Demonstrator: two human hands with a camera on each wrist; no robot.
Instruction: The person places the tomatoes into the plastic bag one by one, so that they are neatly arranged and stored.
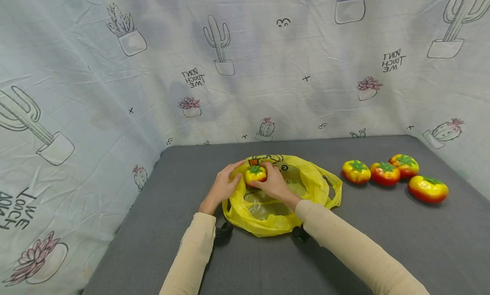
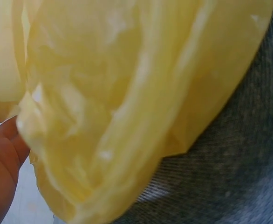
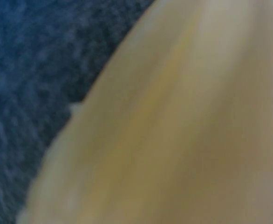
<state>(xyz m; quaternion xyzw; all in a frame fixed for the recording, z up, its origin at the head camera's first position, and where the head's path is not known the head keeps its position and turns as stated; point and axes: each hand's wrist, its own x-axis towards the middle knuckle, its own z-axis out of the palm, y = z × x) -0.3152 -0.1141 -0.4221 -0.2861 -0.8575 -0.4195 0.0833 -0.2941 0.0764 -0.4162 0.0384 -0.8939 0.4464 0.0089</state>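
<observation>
Pinching yellow-red fruit [image 1: 255,171] with right hand [image 1: 274,182] in mouth of yellow bag [image 1: 268,225]; touching bag's left rim with left hand [image 1: 223,185], cannot tell if pinching; seeing four fruits [image 1: 385,176] right of bag from head view only

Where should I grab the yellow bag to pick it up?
Probably by a handle, not the crumpled rim, which looks floppy. Come from the right side of the yellow bag and slip your fingers through the handle loop: it sticks out sideways, with a gap inside that shows the grey table.
</observation>
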